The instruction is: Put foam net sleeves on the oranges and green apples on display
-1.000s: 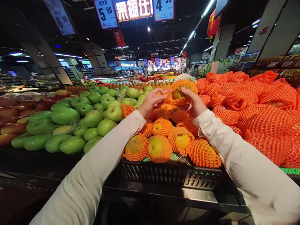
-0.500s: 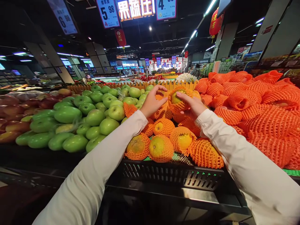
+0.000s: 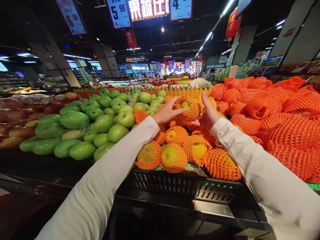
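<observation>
An orange [image 3: 189,110] in an orange foam net is above the other netted fruit, its greenish-yellow skin showing through the net's opening. My left hand [image 3: 168,111] grips it from the left, thumb against the net; its other fingers are partly hidden behind the fruit. Close by on the right, my right hand [image 3: 209,112] is open, thumb raised and fingers apart, palm turned toward the orange. Beneath both hands, several more netted oranges [image 3: 173,158] fill a black slotted crate [image 3: 165,181].
Green apples [image 3: 118,133] and green mangoes [image 3: 81,150] are heaped to the left, with red apples [image 3: 21,113] farther out. Fruit in red-orange foam nets [image 3: 287,136] is piled on the right. A low yellow picket fence [image 3: 182,91] runs behind. Price signs [image 3: 118,13] hang overhead.
My right hand has let go of the orange and opened, its thumb lifting. My left hand has closed in on the fruit and taken hold of it. The view has shifted slightly.
</observation>
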Action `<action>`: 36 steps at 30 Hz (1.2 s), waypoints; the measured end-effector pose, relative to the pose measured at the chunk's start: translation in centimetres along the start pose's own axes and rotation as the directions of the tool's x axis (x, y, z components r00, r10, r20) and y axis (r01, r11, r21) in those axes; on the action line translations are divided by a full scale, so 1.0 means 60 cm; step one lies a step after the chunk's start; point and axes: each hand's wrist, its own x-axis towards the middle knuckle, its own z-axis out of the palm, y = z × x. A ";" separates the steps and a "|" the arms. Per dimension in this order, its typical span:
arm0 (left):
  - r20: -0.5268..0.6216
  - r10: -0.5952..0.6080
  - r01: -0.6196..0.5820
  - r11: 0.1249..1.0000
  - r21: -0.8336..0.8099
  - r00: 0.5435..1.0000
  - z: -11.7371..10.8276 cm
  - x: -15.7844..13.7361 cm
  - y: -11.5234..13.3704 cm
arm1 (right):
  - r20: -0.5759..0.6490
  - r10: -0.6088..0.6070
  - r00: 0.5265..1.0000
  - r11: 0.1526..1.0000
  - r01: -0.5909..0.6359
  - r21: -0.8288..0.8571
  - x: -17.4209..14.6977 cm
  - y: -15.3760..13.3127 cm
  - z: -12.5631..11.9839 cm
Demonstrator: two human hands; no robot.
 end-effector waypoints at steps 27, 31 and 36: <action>0.265 0.105 -0.113 0.994 0.013 0.958 0.001 -0.015 0.016 | -0.194 0.054 0.980 0.995 -0.068 -0.070 0.047 0.026 -0.008; 0.159 0.144 -0.172 0.969 0.175 0.977 -0.003 -0.018 0.023 | -0.111 -0.032 0.993 0.969 0.003 -0.247 0.050 0.026 -0.014; -0.023 0.105 -0.097 0.970 0.224 0.994 -0.004 -0.019 0.019 | 0.059 -0.266 0.962 0.498 0.190 -0.846 0.055 0.032 -0.031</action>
